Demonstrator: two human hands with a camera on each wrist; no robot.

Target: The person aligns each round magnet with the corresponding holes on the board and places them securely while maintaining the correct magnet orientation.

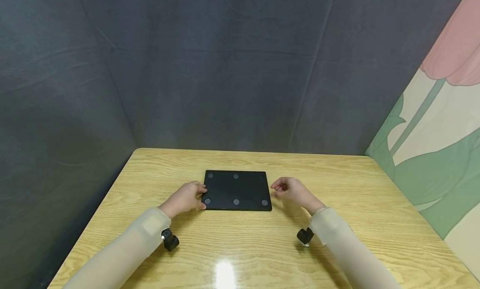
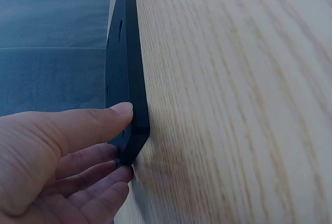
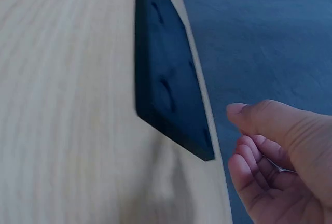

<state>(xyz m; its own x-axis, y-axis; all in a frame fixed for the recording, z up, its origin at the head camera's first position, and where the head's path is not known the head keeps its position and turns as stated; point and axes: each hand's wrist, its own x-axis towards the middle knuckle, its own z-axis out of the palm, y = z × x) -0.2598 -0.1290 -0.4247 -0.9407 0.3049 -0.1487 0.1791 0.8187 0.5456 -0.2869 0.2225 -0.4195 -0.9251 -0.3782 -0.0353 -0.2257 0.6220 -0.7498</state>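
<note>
A flat black rectangular panel (image 1: 235,189) with several round grey discs on its face lies on the wooden table. At its left side my left hand (image 1: 187,198) grips the near corner. The left wrist view shows the thumb (image 2: 106,123) against the panel (image 2: 136,79) and the other fingers along its left edge. Just off the right edge is my right hand (image 1: 294,192), its fingers loosely curled and holding nothing. In the right wrist view, a gap separates this hand (image 3: 280,167) from the panel's corner (image 3: 176,79).
The light wood table (image 1: 262,247) reaches back to a dark grey curtain (image 1: 225,72), which also hangs on the left. On the right stands a wall panel with a painted pink flower and green leaves (image 1: 442,164). Small black cameras (image 1: 170,240) are strapped at both wrists.
</note>
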